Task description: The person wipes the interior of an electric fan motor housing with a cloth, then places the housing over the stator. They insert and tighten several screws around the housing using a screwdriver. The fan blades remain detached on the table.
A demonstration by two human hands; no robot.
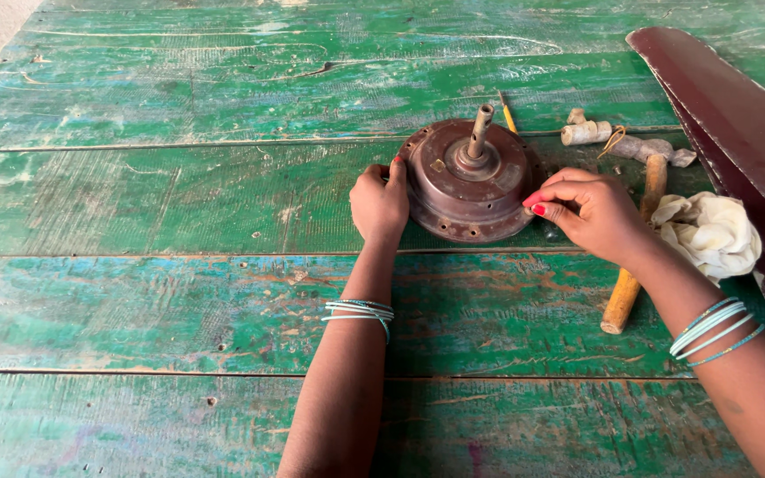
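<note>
The left hand (379, 203) is curled loosely, its fingers bent against the left rim of a round, rusty brown fan motor housing (471, 183), thumb tip up at the edge; it grips the rim rather than closing fully around anything. The right hand (591, 212) is half closed, thumb and forefinger pinched together at the housing's right edge, the other fingers folded above them; whether something small sits in that pinch cannot be told. Both forearms reach in from the lower edge, the left nearly straight up the middle, the right angled in from the lower right corner, and each wrist wears a stack of thin light-blue bangles (360, 310). The one housing lies flat on the worn green-painted plank surface (179, 204), near its middle, with a single short shaft (480, 131) standing tilted from its centre. Behind it lies one yellow pencil-like tool (508, 114). To the right are one wooden-handled hammer (637, 248), one crumpled white cloth (710, 232), and dark reddish-brown fan blades (737, 124), at least two, overlapping.
</note>
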